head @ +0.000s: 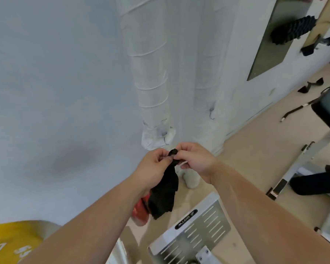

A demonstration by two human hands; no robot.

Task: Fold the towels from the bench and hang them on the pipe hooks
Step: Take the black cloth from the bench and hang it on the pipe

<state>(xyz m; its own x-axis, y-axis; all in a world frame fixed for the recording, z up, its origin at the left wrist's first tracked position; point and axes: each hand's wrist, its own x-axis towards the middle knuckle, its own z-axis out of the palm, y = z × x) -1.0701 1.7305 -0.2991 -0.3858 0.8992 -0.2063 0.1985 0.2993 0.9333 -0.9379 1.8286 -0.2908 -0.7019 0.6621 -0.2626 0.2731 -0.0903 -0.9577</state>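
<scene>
Fingers [163, 159] of the left hand [152, 166] are curled and pinch the top of a black towel [165, 195]. The right hand [195, 161] pinches the same bunched top from the other side, and the two hands almost touch. The towel hangs down from them in loose folds, beside the left wrist and above the beige floor [255, 149]. Just beyond the hands, two white wrapped pipes [151, 73] stand against the wall. A small wire hook [211, 114] shows on the right pipe, apart from the towel. Behind the towel a red object [140, 212] is partly hidden; I cannot tell what it is.
</scene>
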